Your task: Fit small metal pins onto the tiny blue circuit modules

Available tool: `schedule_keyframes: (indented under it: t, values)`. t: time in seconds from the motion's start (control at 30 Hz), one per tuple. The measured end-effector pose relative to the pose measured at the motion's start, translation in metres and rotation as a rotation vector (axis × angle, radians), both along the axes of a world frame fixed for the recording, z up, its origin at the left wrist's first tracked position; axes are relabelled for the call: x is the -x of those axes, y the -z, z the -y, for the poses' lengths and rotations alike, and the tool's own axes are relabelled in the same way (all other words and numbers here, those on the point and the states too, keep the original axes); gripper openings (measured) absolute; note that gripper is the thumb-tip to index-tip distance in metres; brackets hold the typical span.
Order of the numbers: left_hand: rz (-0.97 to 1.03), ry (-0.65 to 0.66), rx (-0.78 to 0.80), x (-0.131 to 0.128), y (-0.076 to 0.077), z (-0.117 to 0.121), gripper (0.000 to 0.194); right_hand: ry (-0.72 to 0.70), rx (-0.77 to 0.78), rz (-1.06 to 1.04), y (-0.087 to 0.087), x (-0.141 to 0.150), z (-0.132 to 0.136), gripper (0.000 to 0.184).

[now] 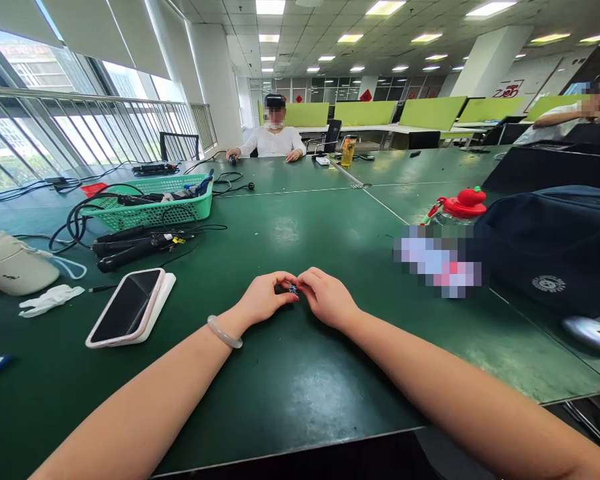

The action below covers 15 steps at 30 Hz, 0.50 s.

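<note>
Handling looks unfinished: at frame centre, the left hand [266,298] pinches a small piece [293,289], the right hand [327,297] curled against it, its grip unclear.

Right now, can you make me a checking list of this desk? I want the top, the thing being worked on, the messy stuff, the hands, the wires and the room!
Surface: green table, pale seams, some glare.
Thing in use: small dark bit, too small to name.
Clutter: phone lying on something white; tissue, crumpled; basket, filled; bag and red-lidded bottle on the right.
Hands: left hand has the bit between thumb and finger; right hand is close beside it, touch unclear.
Cables: black cable looped by the basket.
Surroundings: person seated across; windows left; green dividers behind.
</note>
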<state>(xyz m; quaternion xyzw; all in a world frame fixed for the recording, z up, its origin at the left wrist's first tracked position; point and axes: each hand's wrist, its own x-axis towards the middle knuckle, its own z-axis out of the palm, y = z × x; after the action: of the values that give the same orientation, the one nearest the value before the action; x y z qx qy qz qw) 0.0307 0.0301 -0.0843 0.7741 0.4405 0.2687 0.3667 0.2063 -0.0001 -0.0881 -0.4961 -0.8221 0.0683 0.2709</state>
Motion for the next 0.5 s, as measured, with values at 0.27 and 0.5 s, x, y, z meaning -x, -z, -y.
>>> schedule_keyframes:
  t: [0.27,0.5]
  values:
    - [0.035,0.014,0.009,0.0005,-0.001,0.0006,0.03,-0.025,-0.045,0.031,0.0008,-0.0019,0.0006,0.016]
    - [0.026,0.015,0.021,-0.0002,-0.0009,-0.0005,0.031,-0.024,-0.026,0.025,-0.0012,-0.0015,0.0013,0.016]
